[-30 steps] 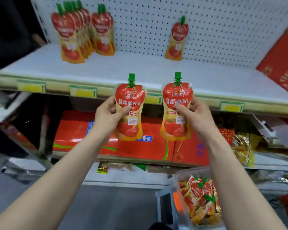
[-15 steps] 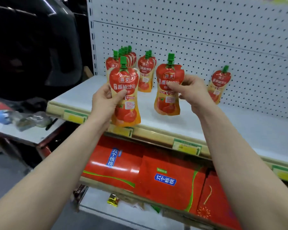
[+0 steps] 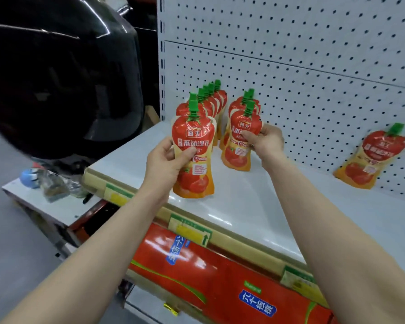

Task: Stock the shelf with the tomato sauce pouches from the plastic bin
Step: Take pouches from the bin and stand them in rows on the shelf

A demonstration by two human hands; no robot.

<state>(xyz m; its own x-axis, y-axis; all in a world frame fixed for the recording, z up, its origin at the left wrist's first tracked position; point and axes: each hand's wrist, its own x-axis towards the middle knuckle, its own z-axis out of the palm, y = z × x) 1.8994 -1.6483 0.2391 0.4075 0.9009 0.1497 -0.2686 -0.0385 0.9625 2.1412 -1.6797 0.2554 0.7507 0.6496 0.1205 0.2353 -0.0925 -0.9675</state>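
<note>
The placing step is in hand: each hand brings one tomato sauce pouch to the white shelf (image 3: pixel 243 206) in the middle of the frame. The left hand (image 3: pixel 166 160) grips the left pouch (image 3: pixel 193 155) at its waist, with the thumb pressed across the printed front and the other fingers curled behind. This pouch is upright just in front of the longer row of pouches (image 3: pixel 211 99) at the shelf's left end, and I cannot tell whether its base touches the shelf. The right hand (image 3: pixel 264 141) pinches the right pouch (image 3: pixel 239 146) near its top between thumb and curled fingertips. It holds the pouch upright at the front of the shorter row (image 3: pixel 246 104), base at or just above the shelf surface. A lone pouch (image 3: pixel 369 157) leans against the pegboard (image 3: pixel 290 66) at the right of the frame, well apart from both rows. The plastic bin is out of view. Red boxes (image 3: pixel 220 277) fill the lower shelf at the bottom of the frame. As I judge it, the next move calls for setting each base flat, close against the pouch behind. The fingers should then ease off slowly, since these soft pouches could tip forward or topple their row.
</note>
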